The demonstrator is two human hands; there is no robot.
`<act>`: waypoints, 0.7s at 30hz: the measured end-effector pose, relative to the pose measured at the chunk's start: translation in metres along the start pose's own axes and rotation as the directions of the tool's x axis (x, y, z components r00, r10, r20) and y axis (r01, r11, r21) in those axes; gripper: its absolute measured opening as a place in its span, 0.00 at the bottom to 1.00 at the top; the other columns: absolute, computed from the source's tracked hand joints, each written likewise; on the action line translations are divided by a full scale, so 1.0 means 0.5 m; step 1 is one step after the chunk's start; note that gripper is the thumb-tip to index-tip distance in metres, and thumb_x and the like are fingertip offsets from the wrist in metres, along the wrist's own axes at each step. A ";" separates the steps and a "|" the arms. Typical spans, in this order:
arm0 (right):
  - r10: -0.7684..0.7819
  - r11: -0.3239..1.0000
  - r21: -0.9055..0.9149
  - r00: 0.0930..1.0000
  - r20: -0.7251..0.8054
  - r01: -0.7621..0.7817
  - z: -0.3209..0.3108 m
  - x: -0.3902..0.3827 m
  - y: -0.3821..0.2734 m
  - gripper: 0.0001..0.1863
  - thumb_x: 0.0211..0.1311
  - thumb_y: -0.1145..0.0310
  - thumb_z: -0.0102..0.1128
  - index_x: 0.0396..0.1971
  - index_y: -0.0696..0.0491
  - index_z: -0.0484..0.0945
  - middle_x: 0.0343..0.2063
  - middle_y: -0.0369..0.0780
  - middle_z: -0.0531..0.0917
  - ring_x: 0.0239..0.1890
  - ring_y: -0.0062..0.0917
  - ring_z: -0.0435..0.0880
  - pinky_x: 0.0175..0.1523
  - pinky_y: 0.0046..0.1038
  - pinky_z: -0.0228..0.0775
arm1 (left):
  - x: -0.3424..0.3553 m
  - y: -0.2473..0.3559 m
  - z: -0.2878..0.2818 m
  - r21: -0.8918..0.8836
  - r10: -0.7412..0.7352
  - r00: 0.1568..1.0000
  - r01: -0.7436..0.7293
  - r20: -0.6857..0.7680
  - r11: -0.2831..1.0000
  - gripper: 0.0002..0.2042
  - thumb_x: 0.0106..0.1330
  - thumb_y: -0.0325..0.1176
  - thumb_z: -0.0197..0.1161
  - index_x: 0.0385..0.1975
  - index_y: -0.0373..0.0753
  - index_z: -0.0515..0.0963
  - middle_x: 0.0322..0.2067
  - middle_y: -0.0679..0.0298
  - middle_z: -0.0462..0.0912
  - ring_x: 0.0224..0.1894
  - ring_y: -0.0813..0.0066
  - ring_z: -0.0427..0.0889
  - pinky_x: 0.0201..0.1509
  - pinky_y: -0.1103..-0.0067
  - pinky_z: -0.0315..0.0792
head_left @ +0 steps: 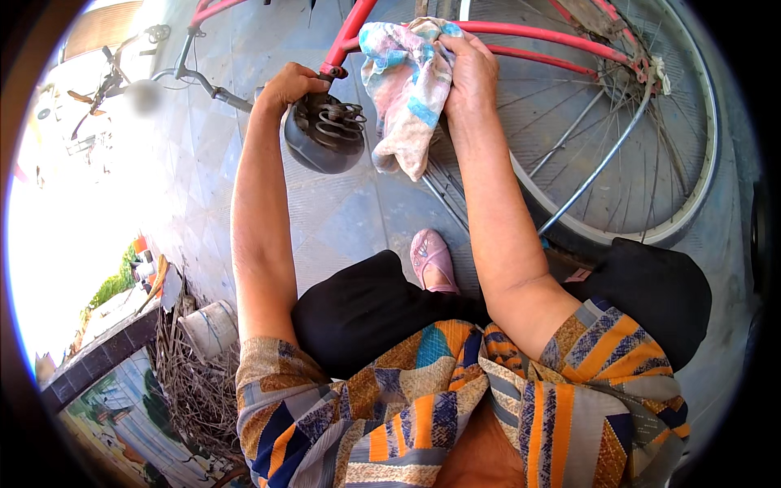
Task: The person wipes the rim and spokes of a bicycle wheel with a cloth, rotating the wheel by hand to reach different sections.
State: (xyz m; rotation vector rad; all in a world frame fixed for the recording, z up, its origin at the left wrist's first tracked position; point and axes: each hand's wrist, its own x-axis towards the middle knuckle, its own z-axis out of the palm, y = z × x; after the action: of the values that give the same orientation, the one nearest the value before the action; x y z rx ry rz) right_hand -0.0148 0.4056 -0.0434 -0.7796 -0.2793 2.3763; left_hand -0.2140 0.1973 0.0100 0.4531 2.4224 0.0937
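Observation:
A red bicycle [521,31] spans the upper part of the view. Its dark saddle [332,159] shows its underside, with coil springs at the back. My left hand [286,84] is closed on the saddle's edge, close to the red seat tube. Bunched in my right hand [472,75] is a white cloth [411,89] with pink and blue patches. It hangs beside the saddle and partly covers the frame tubes. What my right fingertips touch behind the cloth is hidden.
The spoked rear wheel [706,146] rises at the right, close to my right forearm. Curved handlebars [213,88] are at the upper left. My foot in a pink shoe [434,259] rests on grey tiles. At the lower left, a white bucket [210,329] sits by dry twigs [199,398].

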 end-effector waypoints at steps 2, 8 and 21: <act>0.006 1.000 0.008 1.000 0.000 -0.006 0.002 -0.002 -0.001 0.12 0.55 0.85 0.54 0.41 0.66 0.77 0.34 0.46 0.83 0.31 0.29 0.86 0.37 0.29 0.82 | 0.006 -0.009 0.004 -0.001 -0.029 0.999 0.029 -0.032 1.000 0.17 0.50 0.46 0.70 0.35 0.43 0.89 0.29 0.64 0.87 0.37 0.69 0.83 0.51 0.73 0.71; -0.003 1.000 -0.017 1.000 0.025 0.003 -0.005 0.006 0.004 0.13 0.59 0.82 0.58 0.45 0.66 0.77 0.37 0.47 0.84 0.35 0.30 0.87 0.43 0.30 0.83 | 0.010 -0.017 0.019 0.005 0.001 0.992 0.000 -0.127 1.000 0.17 0.55 0.45 0.69 0.39 0.42 0.88 0.30 0.62 0.87 0.35 0.70 0.83 0.50 0.74 0.72; -0.305 0.952 0.061 0.941 0.145 0.300 0.127 -0.078 -0.086 0.10 0.64 0.77 0.52 0.43 0.62 0.78 0.42 0.45 0.82 0.45 0.32 0.85 0.52 0.33 0.78 | -0.192 0.015 0.121 -0.347 0.122 0.720 -0.467 -0.683 0.813 0.20 0.65 0.43 0.62 0.49 0.34 0.82 0.53 0.56 0.83 0.58 0.60 0.79 0.64 0.73 0.68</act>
State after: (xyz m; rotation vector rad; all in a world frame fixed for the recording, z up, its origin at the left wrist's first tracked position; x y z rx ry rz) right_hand -0.0064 0.4150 0.0417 -0.4956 -0.3875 2.1438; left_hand -0.1048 0.1685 0.0221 0.6518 2.7847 1.1868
